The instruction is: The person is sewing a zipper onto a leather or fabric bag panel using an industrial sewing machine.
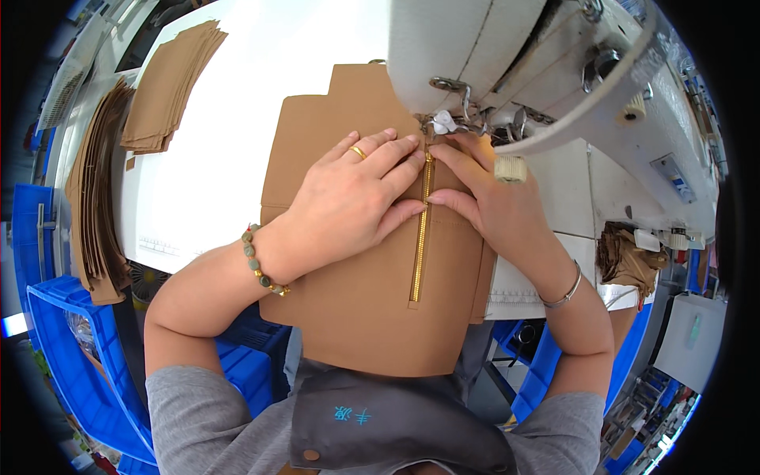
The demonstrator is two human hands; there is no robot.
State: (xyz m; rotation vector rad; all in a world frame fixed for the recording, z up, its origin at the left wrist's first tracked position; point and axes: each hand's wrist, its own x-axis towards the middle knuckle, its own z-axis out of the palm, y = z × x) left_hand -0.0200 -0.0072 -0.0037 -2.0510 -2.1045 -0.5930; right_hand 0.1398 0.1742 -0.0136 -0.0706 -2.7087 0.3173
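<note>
A brown leather-like panel (356, 309) lies under the sewing machine (467, 55) and overhangs the table's near edge. A gold-toothed zipper (420, 245) runs lengthwise in a slot in the panel, its far end close to the presser foot area (428, 131). My left hand (360, 186) rests flat on the panel left of the zipper, fingers stretched out, thumb tip at the zipper's edge. On the other side, my right hand (499, 202) lies with its fingers extended and partly hidden by the machine; its thumb and index finger are apart, touching beside the zipper.
Stacks of brown pieces (170, 87) lie at the far left, with more layered brown pieces (96, 190) hanging over the edge. Blue crates (87, 364) stand below at left. Crumpled brown material (625, 257) sits at right. The machine head overhangs the right hand.
</note>
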